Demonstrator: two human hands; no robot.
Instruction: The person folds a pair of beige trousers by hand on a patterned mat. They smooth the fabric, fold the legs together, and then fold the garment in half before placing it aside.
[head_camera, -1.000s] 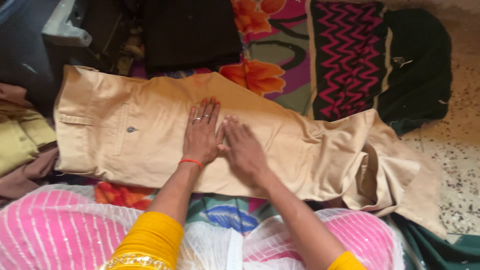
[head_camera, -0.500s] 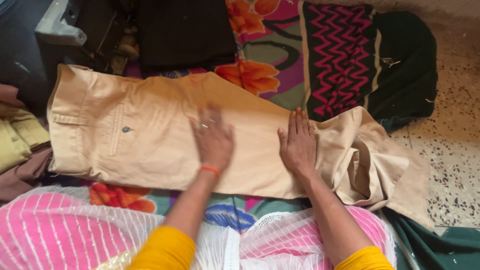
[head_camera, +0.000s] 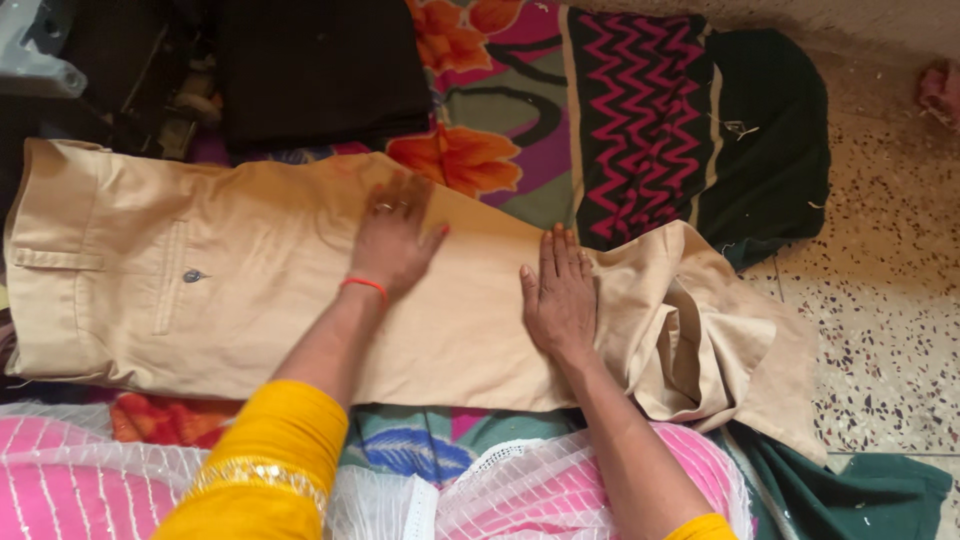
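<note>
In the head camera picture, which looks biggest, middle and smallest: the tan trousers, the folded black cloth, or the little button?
1. tan trousers
2. folded black cloth, partly cut off by the picture's edge
3. little button

Your left hand (head_camera: 395, 240) and right hand (head_camera: 560, 290) are lying flat on the beige trousers (head_camera: 250, 290), with a bare strip of cloth lying open between them for either hand to cross. Past your right hand the trouser legs (head_camera: 700, 330) are bunching into raised folds, blocking a flat sweep that way. Beyond the far edge, a folded black cloth (head_camera: 320, 70) and a zigzag-patterned cloth (head_camera: 640, 110) are crowding the flowered sheet (head_camera: 470, 160). The speckled floor (head_camera: 890, 270) on your right is offering open room.
</note>
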